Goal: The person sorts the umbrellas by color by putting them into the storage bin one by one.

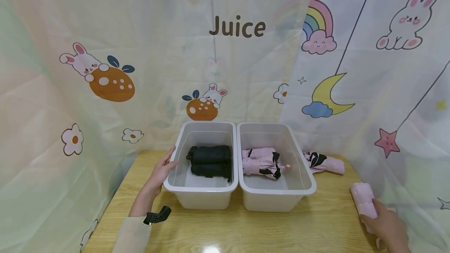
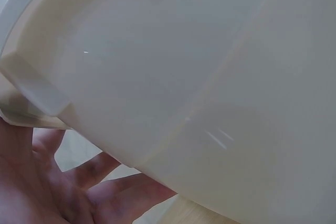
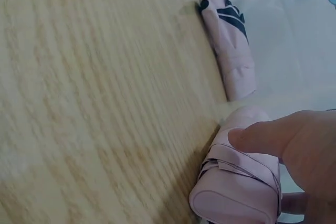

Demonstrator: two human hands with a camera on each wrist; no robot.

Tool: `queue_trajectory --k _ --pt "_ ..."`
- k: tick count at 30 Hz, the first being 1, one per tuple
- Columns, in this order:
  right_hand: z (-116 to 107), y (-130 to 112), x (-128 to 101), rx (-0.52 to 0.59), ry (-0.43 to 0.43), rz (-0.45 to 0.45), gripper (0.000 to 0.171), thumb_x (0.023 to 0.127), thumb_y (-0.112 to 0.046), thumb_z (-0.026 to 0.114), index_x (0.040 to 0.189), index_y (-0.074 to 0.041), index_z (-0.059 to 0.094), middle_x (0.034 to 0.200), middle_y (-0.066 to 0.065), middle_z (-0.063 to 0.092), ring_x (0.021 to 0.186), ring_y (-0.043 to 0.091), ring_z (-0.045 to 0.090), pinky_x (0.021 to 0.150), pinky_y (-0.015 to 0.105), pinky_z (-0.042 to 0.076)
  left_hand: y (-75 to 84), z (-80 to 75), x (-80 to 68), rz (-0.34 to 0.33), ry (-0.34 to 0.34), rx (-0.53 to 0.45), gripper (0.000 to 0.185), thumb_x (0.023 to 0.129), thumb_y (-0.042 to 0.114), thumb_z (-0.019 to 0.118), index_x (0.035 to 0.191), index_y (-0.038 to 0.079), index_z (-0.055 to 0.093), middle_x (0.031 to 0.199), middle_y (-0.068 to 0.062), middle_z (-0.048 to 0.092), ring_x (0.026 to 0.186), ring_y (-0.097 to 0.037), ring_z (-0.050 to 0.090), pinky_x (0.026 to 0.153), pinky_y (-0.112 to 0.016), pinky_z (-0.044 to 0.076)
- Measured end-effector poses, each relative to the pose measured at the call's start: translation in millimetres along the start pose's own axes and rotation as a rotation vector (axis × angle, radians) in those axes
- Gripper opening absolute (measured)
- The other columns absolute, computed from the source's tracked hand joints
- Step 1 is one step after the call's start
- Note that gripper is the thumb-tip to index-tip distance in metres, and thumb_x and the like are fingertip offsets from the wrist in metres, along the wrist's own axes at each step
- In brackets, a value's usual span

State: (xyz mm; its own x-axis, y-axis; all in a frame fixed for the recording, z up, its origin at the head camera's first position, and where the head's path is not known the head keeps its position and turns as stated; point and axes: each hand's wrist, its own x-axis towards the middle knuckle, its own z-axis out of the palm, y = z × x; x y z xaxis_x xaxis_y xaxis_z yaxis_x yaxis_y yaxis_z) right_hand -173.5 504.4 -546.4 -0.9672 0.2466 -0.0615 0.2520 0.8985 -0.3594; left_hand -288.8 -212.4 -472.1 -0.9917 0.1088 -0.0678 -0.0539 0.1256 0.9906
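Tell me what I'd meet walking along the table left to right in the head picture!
Left hand, left bin holding black bundles, right bin holding pink bundles, loose pink bundle, right hand gripping another pink bundle.

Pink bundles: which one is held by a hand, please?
The rightmost pink bundle, gripped by the right hand. The other pink ones lie untouched: some in the right bin, one beside it on the table.

The left sleeve [image 1: 134, 234] is pale cream, ending at a chunky black wristband [image 1: 157, 215] dotted with holes.
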Motion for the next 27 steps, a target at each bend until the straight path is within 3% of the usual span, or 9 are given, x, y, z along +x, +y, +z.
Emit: queue_trajectory --k 4,8,14,18,22,27 --pt "1 -5 2 -0.018 0.045 0.014 0.093 0.084 -0.052 0.068 0.140 0.013 0.032 0.123 0.044 0.045 0.097 0.058 0.051 0.070 0.059 0.044 0.2 0.8 -0.3 0.015 0.000 -0.001 0.063 0.102 0.028 0.052 0.156 0.030 0.020 0.160 -0.010 0.016 0.134 -0.038 0.032 0.094 -0.049 0.043" --pt "2 -14 4 -0.004 0.037 0.080 0.097 0.082 -0.049 0.071 0.145 0.009 0.026 0.125 0.044 0.042 0.101 0.059 0.048 0.073 0.062 0.041 0.5 0.9 1.1 0.020 0.001 0.001 0.063 0.102 0.027 0.052 0.156 0.029 0.020 0.160 -0.010 0.016 0.134 -0.038 0.032 0.094 -0.049 0.042" --pt "3 -21 4 -0.060 -0.029 0.157 0.088 0.084 -0.038 0.069 0.145 0.009 0.025 0.124 0.043 0.042 0.105 0.058 0.045 0.078 0.065 0.040 1.9 1.3 -1.6 -0.012 -0.002 -0.005 0.063 0.102 0.027 0.051 0.156 0.030 0.020 0.160 -0.011 0.014 0.134 -0.040 0.032 0.096 -0.051 0.041" --pt "2 -27 6 -0.093 -0.064 0.225 0.088 0.084 -0.039 0.068 0.145 0.007 0.024 0.123 0.044 0.042 0.104 0.059 0.044 0.076 0.069 0.040 12.7 4.7 -10.7 -0.035 -0.014 -0.001 0.063 0.103 0.022 0.050 0.157 0.024 0.018 0.160 -0.014 0.014 0.135 -0.042 0.030 0.097 -0.053 0.040" --pt "2 -34 13 -0.133 -0.012 0.229 0.080 0.079 -0.036 0.073 0.133 0.009 0.035 0.107 0.042 0.049 0.094 0.060 0.047 0.073 0.066 0.041 16.7 6.4 -13.5 -0.031 -0.019 0.014 0.063 0.103 0.021 0.049 0.157 0.022 0.017 0.160 -0.016 0.014 0.135 -0.042 0.030 0.096 -0.052 0.041" --pt "7 -39 18 -0.125 0.049 0.273 0.066 0.081 -0.027 0.068 0.126 0.010 0.036 0.099 0.039 0.049 0.089 0.061 0.049 0.072 0.064 0.041 4.2 1.5 -2.1 -0.007 -0.019 0.011 0.063 0.103 0.025 0.049 0.157 0.026 0.017 0.160 -0.014 0.013 0.134 -0.042 0.031 0.095 -0.053 0.042"
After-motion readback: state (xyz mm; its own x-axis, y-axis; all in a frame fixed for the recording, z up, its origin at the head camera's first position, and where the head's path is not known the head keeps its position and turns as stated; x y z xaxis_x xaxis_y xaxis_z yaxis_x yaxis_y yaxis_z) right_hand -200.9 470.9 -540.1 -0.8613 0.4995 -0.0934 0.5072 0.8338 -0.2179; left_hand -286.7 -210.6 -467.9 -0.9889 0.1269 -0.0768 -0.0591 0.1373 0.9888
